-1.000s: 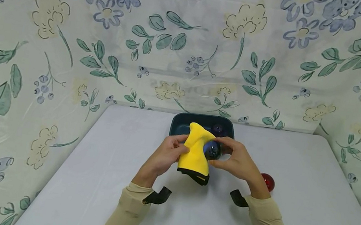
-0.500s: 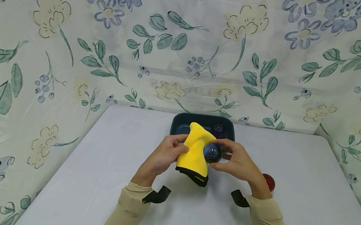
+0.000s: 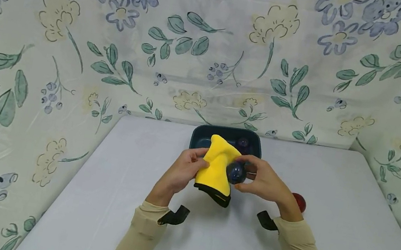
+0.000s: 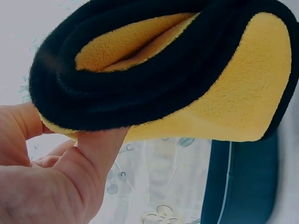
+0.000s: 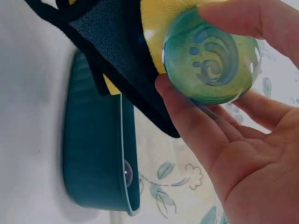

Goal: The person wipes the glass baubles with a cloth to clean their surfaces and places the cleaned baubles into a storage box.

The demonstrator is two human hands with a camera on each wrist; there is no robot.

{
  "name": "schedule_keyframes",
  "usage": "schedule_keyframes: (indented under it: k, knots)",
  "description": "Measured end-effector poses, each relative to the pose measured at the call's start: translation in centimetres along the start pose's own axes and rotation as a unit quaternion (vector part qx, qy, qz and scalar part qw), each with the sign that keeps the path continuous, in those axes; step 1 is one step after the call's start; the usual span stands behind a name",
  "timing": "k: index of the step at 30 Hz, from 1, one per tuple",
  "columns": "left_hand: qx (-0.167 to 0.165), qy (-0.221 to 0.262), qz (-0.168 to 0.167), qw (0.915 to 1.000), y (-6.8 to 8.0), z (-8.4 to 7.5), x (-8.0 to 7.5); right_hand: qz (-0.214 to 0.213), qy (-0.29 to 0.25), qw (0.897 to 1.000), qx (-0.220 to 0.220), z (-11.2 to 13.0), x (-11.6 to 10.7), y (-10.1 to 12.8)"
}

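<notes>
The fingers (image 5: 184, 112) of my right hand (image 3: 266, 181) pinch a glassy ball (image 3: 236, 173), thumb and fingertips on opposite sides, a wavy emblem showing through it. My left hand (image 3: 181, 170) pinches a folded yellow cloth (image 3: 216, 163) with black edging, thumb pressed to the near side. Ball and cloth meet between my hands, raised above the tabletop (image 3: 344, 220); I can't tell how firmly they press together.

I take the step in hand to be wiping this ball. The next move, I judge, calls for a steady left hold on the cloth while my right fingers turn the ball to offer another part of its surface, with care, since something this smooth could slip.

Beyond the cloth stands a dark teal tray (image 3: 198, 137) with a purple ball (image 3: 242, 142) inside. A red ball (image 3: 299, 202) rests on the tabletop beside my right wrist. Behind everything hangs a floral sheet (image 3: 237, 25).
</notes>
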State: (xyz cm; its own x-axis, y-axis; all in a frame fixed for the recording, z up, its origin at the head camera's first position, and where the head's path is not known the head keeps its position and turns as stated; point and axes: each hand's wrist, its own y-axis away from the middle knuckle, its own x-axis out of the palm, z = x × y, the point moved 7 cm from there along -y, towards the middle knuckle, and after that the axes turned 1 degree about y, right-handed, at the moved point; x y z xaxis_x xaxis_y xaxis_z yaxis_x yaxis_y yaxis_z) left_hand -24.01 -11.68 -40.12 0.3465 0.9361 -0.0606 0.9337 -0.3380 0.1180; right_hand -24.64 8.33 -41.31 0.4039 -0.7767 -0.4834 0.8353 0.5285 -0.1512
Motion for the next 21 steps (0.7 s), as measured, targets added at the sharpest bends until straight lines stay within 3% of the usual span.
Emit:
schedule_keyframes:
  k: [13, 21]
  knots:
    - [0.006, -0.015, 0.006, 0.9998, -0.1, 0.0, -0.5, -0.015, 0.044, 0.998, -0.044, 1.2, 0.4, 0.2]
    - [0.002, -0.036, 0.002, 0.9993, 0.0, 0.0, -0.6, -0.013, 0.054, 0.998, -0.038, 1.3, 0.6, 0.2]
